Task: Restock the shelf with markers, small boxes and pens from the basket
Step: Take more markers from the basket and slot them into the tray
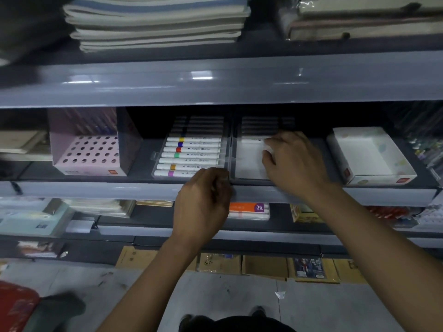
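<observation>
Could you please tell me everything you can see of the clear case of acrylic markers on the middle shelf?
The clear case looks like transparent plastic and lies flat on the middle shelf, between a pink holed box and a second clear case. White markers lie side by side inside, with yellow, blue, red, green, orange and purple bands. A small tab juts from its left edge. The left hand touches its front right corner.

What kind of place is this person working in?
Most likely a stationery shop. Grey retail shelves hold clear cases of acrylic markers, stacked notebooks above, and a boxed 36-colour set below.
</observation>
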{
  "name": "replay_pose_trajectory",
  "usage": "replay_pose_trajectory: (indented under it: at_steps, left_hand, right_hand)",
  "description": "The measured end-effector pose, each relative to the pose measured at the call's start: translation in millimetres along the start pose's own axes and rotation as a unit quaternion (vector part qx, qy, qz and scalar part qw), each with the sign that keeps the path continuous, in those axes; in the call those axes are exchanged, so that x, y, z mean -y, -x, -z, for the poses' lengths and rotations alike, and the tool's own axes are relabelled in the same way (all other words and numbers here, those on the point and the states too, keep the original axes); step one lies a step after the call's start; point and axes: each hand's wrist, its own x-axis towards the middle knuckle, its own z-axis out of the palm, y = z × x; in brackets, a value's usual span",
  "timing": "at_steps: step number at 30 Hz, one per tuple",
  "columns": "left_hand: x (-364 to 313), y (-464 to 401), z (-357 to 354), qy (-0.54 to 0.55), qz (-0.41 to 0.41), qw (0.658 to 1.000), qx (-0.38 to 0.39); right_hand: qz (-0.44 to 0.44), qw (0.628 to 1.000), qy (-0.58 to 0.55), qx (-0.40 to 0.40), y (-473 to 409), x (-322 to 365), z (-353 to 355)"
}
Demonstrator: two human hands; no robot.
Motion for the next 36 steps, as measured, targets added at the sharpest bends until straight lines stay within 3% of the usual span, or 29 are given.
replay_pose_trajectory:
  at_steps: [3, 7, 10, 17, 25, 36]
  left_hand:
    - [8.1, 4.7, 15.3, -0.013, 0.037, 0.999, -0.027]
    - [17.9, 19.5, 44.5, -0.124, 0.073, 0.988, -0.049]
    - [31.8, 37.5, 66.6, -0.179, 0.112, 0.977, -0.039]
    - [68.9, 92.4, 117.2, -0.265, 0.204, 0.941, -0.046]
    - [135.6, 167.9, 202.6, -0.276, 0.294, 0.911, -0.08]
    - [240.1, 306.7, 358.2, -0.285, 0.431, 0.839, -0.17]
  right_hand:
    - [0.01, 0.999, -0.03, -0.025, 7.2, 14.8, -4.1]
    - [0.061, 0.993, -0.074, -0.076, 19.4, 53.8, -6.5]
    - [0.108, 0.983, -0.131, -0.071, 29.6, 91.5, -14.0]
    - [0.204, 0.953, -0.222, 0.022, 56.5, 178.3, -43.1]
    - [0.274, 0.931, -0.2, 0.135, 81.5, 304.7, -89.1]
    - [0.382, 0.888, -0.15, 0.208, 117.7, 528.0, -151.2]
